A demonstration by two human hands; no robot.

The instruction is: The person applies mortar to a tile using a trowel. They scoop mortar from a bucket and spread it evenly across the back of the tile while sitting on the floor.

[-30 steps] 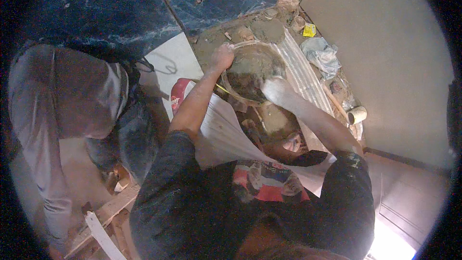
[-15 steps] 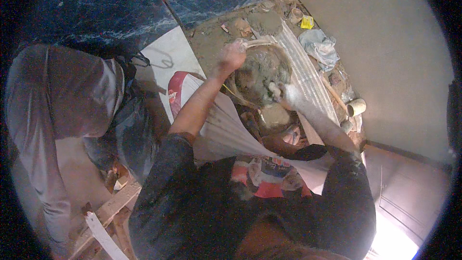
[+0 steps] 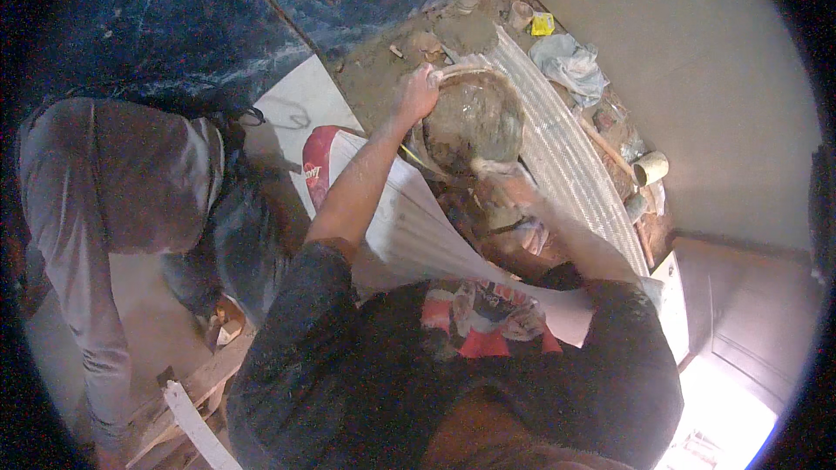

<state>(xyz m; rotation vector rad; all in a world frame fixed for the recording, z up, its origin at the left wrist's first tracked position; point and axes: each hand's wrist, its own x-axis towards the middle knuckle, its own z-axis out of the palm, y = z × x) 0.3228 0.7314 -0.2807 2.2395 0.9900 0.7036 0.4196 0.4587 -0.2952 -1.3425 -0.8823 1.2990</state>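
Note:
A round tub [image 3: 514, 109] of wet grey mortar [image 3: 475, 117] stands in front of me, tilted a little. My left hand [image 3: 421, 94] is closed over the tub's pale rim at its far left side. Motion smears my right hand [image 3: 514, 190] at the near edge of the tub. It is closed around a tool whose pale, knob-like end [image 3: 480, 164] sticks out toward the mortar. The working part of that tool is too blurred to make out.
A ribbed silvery strip [image 3: 557, 139] runs along the tub's right. Beyond it lie a crumpled plastic bag [image 3: 570, 68], a yellow packet [image 3: 542, 24] and a beige cup [image 3: 650, 169]. Another person in grey clothes [image 3: 131, 174] is close on my left. Wood pieces [image 3: 187, 400] lie lower left.
My right hand has drawn back from over the mortar toward me, to the tub's near edge, with the tool in it. My left hand keeps its hold on the rim.

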